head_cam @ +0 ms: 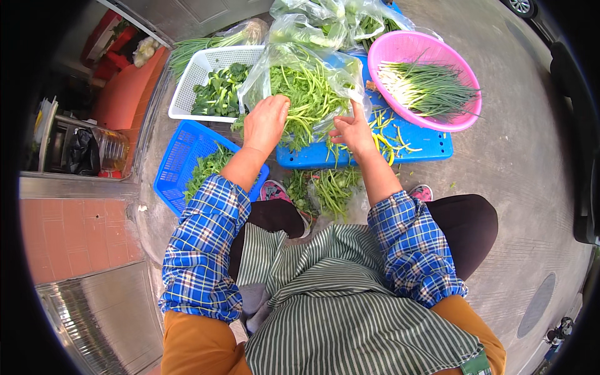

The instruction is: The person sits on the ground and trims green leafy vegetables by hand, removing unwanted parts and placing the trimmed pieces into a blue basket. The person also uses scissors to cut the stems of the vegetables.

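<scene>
My left hand (pixel 266 121) is curled over leafy greens (pixel 307 112) with thin pale stems, at the mouth of a clear plastic bag (pixel 255 77). My right hand (pixel 355 131) is at the bag's right side. Its index finger reaches up against the plastic while other fingers spread toward the stems; whether it grips the bag is unclear. Bag and greens rest on a blue plastic stool (pixel 309 157). Yellowed stems (pixel 386 145) are scattered right of my right hand. Below my left forearm, a blue basket (pixel 176 164) holds feathery greens (pixel 208 166).
A white basket (pixel 180 101) holds dark leafy greens (pixel 220 91). Spring onions (pixel 426 89) lie in a pink colander (pixel 457 54) overhanging the stool's right side. More bagged vegetables (pixel 323 23) stand behind. Loose stems (pixel 335 190) lie on the ground between my shoes, beside a doorway (pixel 154 93).
</scene>
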Demonstrator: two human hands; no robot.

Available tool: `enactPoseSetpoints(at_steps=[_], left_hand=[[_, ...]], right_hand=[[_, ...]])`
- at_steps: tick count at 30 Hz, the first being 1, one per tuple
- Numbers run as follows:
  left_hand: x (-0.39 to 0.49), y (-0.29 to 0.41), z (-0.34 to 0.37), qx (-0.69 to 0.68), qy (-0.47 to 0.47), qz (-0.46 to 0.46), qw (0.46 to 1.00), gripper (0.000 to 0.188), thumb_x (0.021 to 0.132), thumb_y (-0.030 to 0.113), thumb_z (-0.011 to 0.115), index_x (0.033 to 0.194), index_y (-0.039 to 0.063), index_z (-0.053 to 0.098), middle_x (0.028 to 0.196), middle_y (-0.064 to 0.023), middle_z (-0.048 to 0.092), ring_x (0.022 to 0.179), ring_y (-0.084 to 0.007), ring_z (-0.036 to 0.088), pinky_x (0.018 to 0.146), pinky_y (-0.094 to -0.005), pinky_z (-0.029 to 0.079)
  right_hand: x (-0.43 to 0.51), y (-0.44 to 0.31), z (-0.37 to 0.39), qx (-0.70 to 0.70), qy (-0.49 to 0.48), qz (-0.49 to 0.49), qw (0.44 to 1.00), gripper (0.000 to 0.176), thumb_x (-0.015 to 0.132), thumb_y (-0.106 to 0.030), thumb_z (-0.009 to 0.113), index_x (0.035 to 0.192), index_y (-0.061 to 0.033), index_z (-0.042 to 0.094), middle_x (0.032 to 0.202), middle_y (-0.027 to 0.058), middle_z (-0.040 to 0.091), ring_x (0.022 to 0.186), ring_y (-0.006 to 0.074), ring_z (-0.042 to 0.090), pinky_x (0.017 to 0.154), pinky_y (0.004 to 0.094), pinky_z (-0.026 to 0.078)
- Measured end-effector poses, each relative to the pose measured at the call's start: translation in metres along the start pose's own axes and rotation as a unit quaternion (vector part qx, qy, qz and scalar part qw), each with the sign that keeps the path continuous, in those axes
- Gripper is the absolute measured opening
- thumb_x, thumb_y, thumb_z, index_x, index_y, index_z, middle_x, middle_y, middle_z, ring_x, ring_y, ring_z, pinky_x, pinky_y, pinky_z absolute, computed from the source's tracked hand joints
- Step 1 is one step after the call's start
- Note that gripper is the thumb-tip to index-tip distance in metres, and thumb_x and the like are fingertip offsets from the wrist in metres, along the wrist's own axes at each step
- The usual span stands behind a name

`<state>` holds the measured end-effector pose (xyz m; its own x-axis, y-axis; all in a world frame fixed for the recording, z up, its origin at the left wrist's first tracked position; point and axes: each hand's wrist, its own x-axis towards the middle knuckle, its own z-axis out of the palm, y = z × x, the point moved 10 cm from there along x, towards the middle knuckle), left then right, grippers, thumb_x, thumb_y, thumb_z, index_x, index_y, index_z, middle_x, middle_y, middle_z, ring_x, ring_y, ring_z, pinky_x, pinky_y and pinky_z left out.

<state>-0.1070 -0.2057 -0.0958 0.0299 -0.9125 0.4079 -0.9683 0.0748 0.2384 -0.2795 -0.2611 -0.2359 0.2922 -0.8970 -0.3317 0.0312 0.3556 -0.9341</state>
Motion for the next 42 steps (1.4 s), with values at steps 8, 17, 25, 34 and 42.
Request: enactPoseSetpoints(at_steps=[8, 17, 25, 34, 42], left_hand=[[-0.011, 0.016, 0.055, 0.134, -0.081, 0.128, 0.979, 0.014, 0.085, 0.020, 0.061, 0.093, 0.011, 0.054, 0.105, -0.0072, 0.055, 0.085, -0.0270, 0.062, 0.066, -0.0390, 0.052], [0.004, 0.000, 0.033, 0.223, -0.209, 0.090, 0.948, 0.031, 0.073, 0.028, 0.074, 0.092, 0.009, 0.059, 0.092, -0.0074, 0.056, 0.085, -0.0287, 0.062, 0.070, -0.0414, 0.052], [-0.008, -0.074, -0.014, -0.443, -0.119, -0.424, 0.781, 0.035, 0.087, 0.026, 0.068, 0.114, 0.005, 0.064, 0.104, -0.0006, 0.065, 0.097, -0.0104, 0.056, 0.086, -0.0267, 0.043], [-0.013, -0.006, -0.021, -0.578, -0.173, -0.306, 0.737, 0.039, 0.089, 0.023, 0.061, 0.124, 0.004, 0.057, 0.115, -0.0047, 0.063, 0.105, -0.0138, 0.057, 0.094, -0.0293, 0.043], [-0.040, 0.019, 0.010, -0.539, -0.215, -0.306, 0.755, 0.036, 0.092, 0.029, 0.063, 0.116, 0.003, 0.062, 0.102, 0.0022, 0.063, 0.093, -0.0072, 0.053, 0.087, -0.0248, 0.041]], right_hand=[[0.008, 0.008, -0.022, 0.092, 0.040, 0.021, 0.995, 0.058, 0.091, -0.005, 0.052, 0.144, -0.0057, 0.029, 0.099, 0.0148, 0.066, 0.070, 0.0173, 0.063, 0.060, 0.0290, 0.055], [0.004, -0.015, -0.011, 0.117, 0.006, -0.007, 0.993, 0.037, 0.092, -0.010, 0.053, 0.128, -0.0043, 0.052, 0.094, 0.0107, 0.068, 0.070, 0.0129, 0.062, 0.062, 0.0261, 0.053], [-0.009, -0.033, 0.020, 0.134, -0.069, -0.017, 0.988, 0.030, 0.093, -0.013, 0.055, 0.120, -0.0009, 0.058, 0.095, 0.0101, 0.068, 0.071, 0.0125, 0.062, 0.065, 0.0265, 0.054], [-0.018, -0.023, 0.045, 0.150, -0.166, 0.051, 0.973, 0.055, 0.092, -0.050, 0.054, 0.116, -0.0001, 0.060, 0.104, 0.0093, 0.066, 0.091, 0.0175, 0.059, 0.083, 0.0357, 0.048], [-0.025, -0.059, 0.057, 0.509, -0.304, 0.012, 0.805, 0.051, 0.091, -0.036, 0.058, 0.133, -0.0118, 0.044, 0.119, 0.0068, 0.057, 0.107, 0.0187, 0.054, 0.084, 0.0352, 0.046]])
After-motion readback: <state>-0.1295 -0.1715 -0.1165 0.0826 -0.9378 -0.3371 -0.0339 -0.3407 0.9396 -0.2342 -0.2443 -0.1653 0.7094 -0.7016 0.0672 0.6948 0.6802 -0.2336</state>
